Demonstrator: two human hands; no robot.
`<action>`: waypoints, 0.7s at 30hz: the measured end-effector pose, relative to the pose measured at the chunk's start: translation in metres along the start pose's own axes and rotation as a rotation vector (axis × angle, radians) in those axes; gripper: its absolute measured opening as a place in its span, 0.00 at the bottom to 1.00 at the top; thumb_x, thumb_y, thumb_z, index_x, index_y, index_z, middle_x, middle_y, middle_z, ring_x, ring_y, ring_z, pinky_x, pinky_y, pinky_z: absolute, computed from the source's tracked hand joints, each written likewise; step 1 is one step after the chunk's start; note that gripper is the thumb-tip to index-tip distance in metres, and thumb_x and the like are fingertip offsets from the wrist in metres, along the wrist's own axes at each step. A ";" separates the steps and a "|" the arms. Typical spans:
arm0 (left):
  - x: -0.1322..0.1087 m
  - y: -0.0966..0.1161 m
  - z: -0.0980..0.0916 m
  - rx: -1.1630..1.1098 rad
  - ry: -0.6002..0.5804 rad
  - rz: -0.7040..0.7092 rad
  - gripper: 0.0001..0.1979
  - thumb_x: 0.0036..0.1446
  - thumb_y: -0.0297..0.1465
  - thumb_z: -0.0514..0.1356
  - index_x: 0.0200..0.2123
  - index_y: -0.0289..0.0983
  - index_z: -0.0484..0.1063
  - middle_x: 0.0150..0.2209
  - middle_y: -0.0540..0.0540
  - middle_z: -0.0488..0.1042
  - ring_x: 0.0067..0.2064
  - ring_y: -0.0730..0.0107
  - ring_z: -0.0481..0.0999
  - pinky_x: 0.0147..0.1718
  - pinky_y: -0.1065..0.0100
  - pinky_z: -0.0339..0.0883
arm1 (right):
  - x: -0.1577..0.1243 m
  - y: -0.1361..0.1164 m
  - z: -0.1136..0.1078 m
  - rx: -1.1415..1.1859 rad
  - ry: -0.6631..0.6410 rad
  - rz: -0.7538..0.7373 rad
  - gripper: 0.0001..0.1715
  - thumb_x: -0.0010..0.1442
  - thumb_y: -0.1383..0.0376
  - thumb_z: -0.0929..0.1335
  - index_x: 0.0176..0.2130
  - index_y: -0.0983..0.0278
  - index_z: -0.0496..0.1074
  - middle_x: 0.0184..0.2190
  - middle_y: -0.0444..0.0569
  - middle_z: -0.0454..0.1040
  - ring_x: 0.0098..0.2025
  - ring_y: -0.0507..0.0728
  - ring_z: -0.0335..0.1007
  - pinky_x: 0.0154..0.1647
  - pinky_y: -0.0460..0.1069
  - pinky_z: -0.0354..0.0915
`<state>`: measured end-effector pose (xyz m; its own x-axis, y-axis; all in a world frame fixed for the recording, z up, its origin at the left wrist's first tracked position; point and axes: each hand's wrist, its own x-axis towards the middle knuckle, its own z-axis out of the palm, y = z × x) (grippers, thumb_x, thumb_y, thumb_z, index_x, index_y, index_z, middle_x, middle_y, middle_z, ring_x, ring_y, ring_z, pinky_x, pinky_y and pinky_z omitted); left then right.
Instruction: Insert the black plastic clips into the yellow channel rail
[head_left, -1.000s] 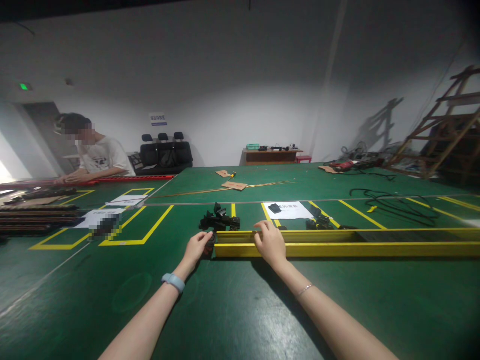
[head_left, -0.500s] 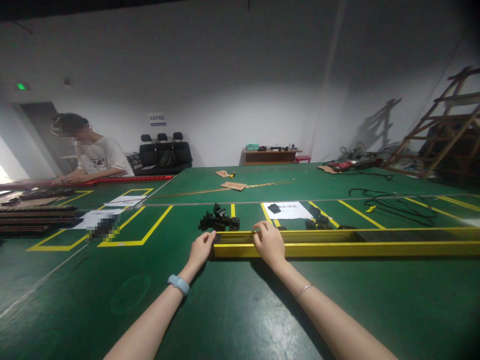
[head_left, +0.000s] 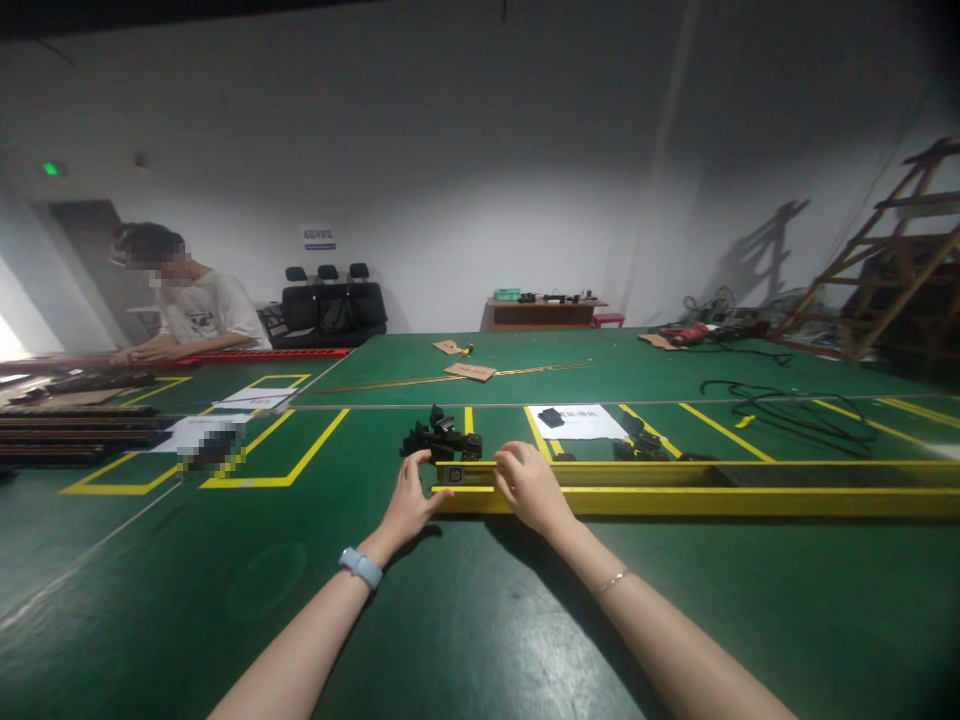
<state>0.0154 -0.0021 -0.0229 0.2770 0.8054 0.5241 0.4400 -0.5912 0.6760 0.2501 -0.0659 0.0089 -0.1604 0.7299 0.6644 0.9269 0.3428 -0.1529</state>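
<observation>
A long yellow channel-shaped rail (head_left: 675,500) lies across the green table in front of me. At its left end sits a small dark block (head_left: 455,475) between the two side walls. My left hand (head_left: 407,505) is at that end, its thumb by the near wall and its fingers beyond the far side, spread apart. Over the channel, a little farther right, my right hand (head_left: 531,487) is curled with the fingertips together at the rail. Whatever those fingertips hold is hidden. Just behind the rail's left end lies a heap of black parts (head_left: 441,435).
Behind the rail are a white paper sheet (head_left: 581,422), more black parts (head_left: 639,440) and a black cable (head_left: 787,415). Cardboard pieces (head_left: 470,371) lie farther back. At left are dark bars (head_left: 82,435) and a person (head_left: 214,310) beside a red rail (head_left: 277,356).
My left hand has opened from a pinch at the rail's end, and the dark block there now shows. My right hand has shifted slightly left along the rail.
</observation>
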 end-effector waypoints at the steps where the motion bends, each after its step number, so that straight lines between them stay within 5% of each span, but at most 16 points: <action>1: 0.001 0.000 0.001 -0.065 -0.054 -0.016 0.39 0.47 0.46 0.65 0.59 0.37 0.57 0.57 0.35 0.65 0.58 0.53 0.65 0.55 0.52 0.59 | 0.002 -0.006 0.000 0.023 -0.037 -0.042 0.14 0.62 0.63 0.63 0.47 0.63 0.69 0.47 0.55 0.67 0.49 0.60 0.62 0.50 0.55 0.60; 4: 0.001 0.006 0.003 -0.234 -0.193 -0.116 0.39 0.45 0.41 0.67 0.60 0.38 0.58 0.57 0.35 0.67 0.58 0.52 0.67 0.56 0.54 0.59 | 0.010 -0.027 0.003 0.082 -0.152 -0.135 0.19 0.63 0.56 0.63 0.52 0.58 0.68 0.49 0.54 0.66 0.53 0.60 0.59 0.54 0.57 0.57; 11: 0.002 0.030 -0.004 -0.352 -0.194 -0.266 0.33 0.41 0.34 0.68 0.53 0.38 0.67 0.52 0.39 0.73 0.55 0.52 0.70 0.54 0.57 0.62 | 0.030 -0.050 0.015 0.076 -0.289 -0.220 0.18 0.62 0.52 0.64 0.48 0.56 0.71 0.52 0.52 0.66 0.54 0.60 0.60 0.55 0.58 0.55; 16: 0.001 0.024 -0.004 -0.348 -0.204 -0.258 0.33 0.42 0.35 0.69 0.53 0.38 0.67 0.52 0.38 0.73 0.55 0.51 0.70 0.54 0.55 0.62 | 0.023 -0.031 0.003 0.011 -0.268 -0.157 0.17 0.63 0.51 0.63 0.40 0.61 0.71 0.47 0.51 0.70 0.48 0.58 0.65 0.53 0.56 0.57; 21: 0.002 0.015 -0.004 -0.337 -0.242 -0.189 0.35 0.43 0.37 0.69 0.55 0.38 0.64 0.55 0.38 0.71 0.56 0.54 0.69 0.56 0.57 0.60 | -0.004 0.020 -0.026 -0.055 -0.253 -0.089 0.18 0.65 0.52 0.61 0.34 0.61 0.69 0.53 0.52 0.68 0.52 0.58 0.65 0.54 0.57 0.58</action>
<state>0.0193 -0.0096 -0.0092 0.4279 0.8638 0.2661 0.2109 -0.3817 0.8999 0.2782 -0.0772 0.0223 -0.3156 0.8252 0.4684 0.9213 0.3847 -0.0570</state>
